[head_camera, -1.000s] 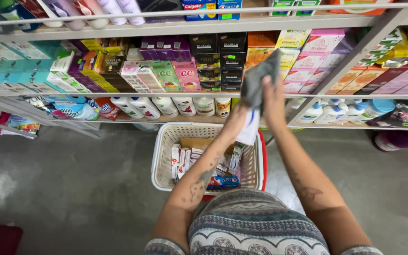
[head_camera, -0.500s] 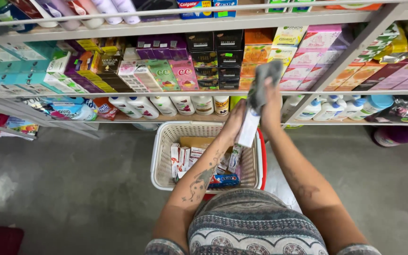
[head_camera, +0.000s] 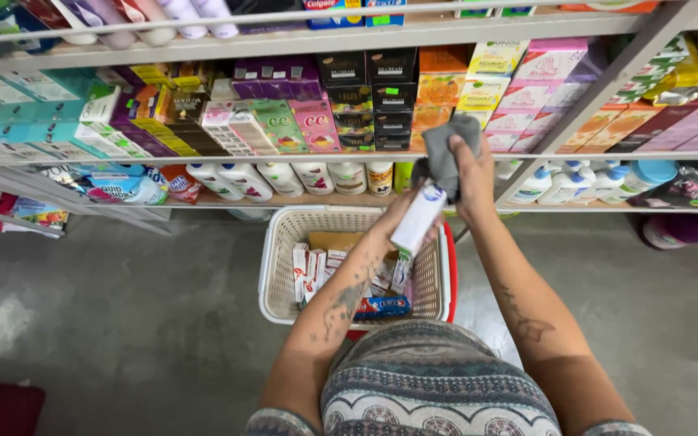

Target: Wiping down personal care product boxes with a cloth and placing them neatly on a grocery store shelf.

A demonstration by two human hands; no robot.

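Observation:
My left hand holds a white tube with a dark cap upright above a cream plastic basket. My right hand grips a grey cloth and presses it against the top end of the tube. Both hands meet in front of the lower shelf, just over the basket's far right corner. The basket holds several small boxes and tubes.
Shop shelves run across the top, packed with coloured boxes and white bottles. A diagonal metal brace crosses at right. The basket rests on a red frame over a grey concrete floor.
Both hands have come down and toward me from shelf height to just above the basket. The cloth has stayed on the tube's top.

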